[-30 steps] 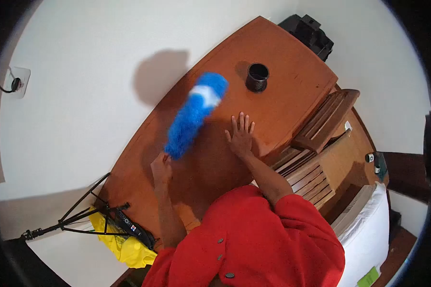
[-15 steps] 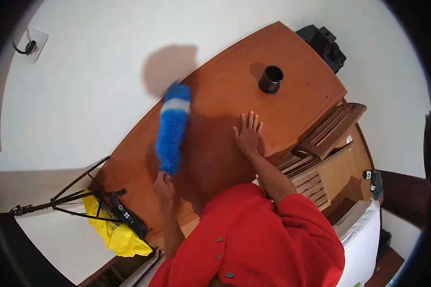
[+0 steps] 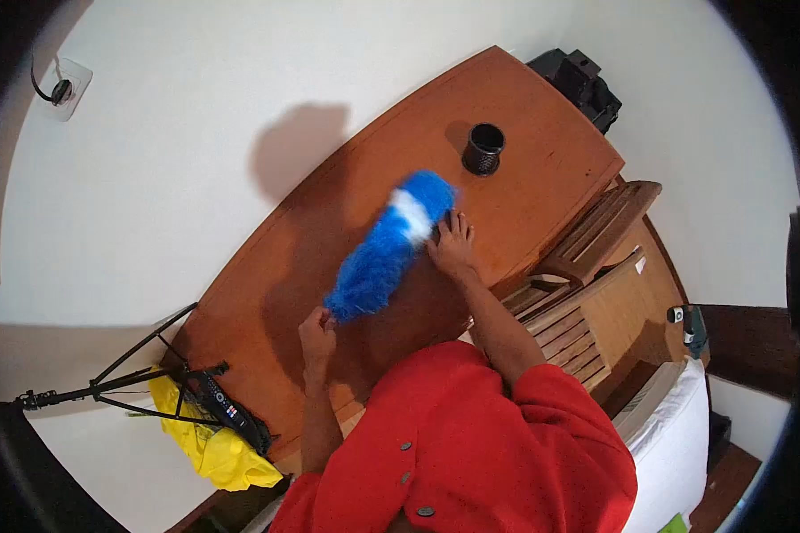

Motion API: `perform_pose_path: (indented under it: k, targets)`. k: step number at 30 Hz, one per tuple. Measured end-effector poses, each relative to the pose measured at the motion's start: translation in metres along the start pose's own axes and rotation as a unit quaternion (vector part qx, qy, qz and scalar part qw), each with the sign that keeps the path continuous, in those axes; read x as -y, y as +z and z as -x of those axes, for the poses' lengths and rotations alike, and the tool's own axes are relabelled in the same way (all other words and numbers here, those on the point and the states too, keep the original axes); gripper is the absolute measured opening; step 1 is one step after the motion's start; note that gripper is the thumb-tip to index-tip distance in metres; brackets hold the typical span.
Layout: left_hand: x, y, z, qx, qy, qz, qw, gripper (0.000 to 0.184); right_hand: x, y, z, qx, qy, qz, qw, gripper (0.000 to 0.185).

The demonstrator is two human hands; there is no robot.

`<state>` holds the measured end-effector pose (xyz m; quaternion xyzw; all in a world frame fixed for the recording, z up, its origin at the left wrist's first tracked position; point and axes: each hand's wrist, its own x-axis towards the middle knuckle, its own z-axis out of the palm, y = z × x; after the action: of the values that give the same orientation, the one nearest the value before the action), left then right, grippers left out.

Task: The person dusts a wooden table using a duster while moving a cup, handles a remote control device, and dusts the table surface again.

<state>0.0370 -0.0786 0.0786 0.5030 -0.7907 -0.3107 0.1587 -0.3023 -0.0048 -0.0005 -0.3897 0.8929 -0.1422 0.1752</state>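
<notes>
My left hand (image 3: 317, 336) is closed around the near end of a fluffy duster (image 3: 378, 266), blue with a white band. The duster slants away to the right over the brown wooden table (image 3: 542, 169), its far end by the fingers of my right hand (image 3: 454, 249). That hand lies on the tabletop, fingers stretched out and partly hidden by the duster; whether the two touch I cannot tell. Beyond them a black mesh pen cup (image 3: 484, 151) stands upright on the table.
A black tripod (image 3: 142, 386), a remote control (image 3: 227, 409) and a yellow bag (image 3: 209, 453) are at the left end. A wooden slatted chair (image 3: 596, 240) stands against the right side. Black equipment (image 3: 578, 84) sits behind the table's far corner, near the white wall (image 3: 196, 133).
The duster has swung right, from near the wall-side edge to beside my right hand. My left hand has shifted slightly to the right. My right hand stays on the table.
</notes>
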Motion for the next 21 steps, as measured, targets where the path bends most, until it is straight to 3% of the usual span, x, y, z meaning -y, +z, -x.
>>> perform_pose_path:
  k: [2, 5, 8, 11, 14, 17, 21]
  targets:
    - [-0.006, 0.012, -0.003, -0.078, -0.007, -0.031, 0.996, 0.014, -0.006, 0.005, 0.006, -0.043, -0.033, -0.039, 0.998, 0.071]
    - [-0.011, 0.031, -0.007, -0.040, -0.020, 0.016, 0.999, 0.014, -0.008, 0.009, 0.009, -0.046, -0.048, -0.017, 0.998, 0.072]
    - [-0.027, 0.009, -0.007, 0.036, 0.006, 0.016, 0.999, 0.016, -0.008, 0.007, 0.002, 0.009, 0.000, -0.016, 1.000, 0.062]
    - [-0.025, 0.015, -0.007, -0.085, -0.004, -0.005, 0.996, 0.012, -0.015, -0.003, 0.004, 0.021, -0.002, -0.113, 0.993, 0.062]
    - [-0.032, 0.008, -0.005, -0.075, -0.075, 0.039, 0.994, 0.006, -0.016, -0.021, 0.006, 0.031, 0.024, -0.160, 0.986, 0.056]
    - [-0.007, -0.003, -0.001, 0.020, -0.034, 0.022, 0.999, 0.010, -0.019, -0.026, 0.011, 0.035, 0.039, -0.204, 0.978, 0.053]
    - [0.001, 0.001, 0.008, 0.022, -0.021, 0.027, 0.999, 0.010, -0.013, -0.047, 0.037, 0.059, 0.053, -0.221, 0.972, 0.051]
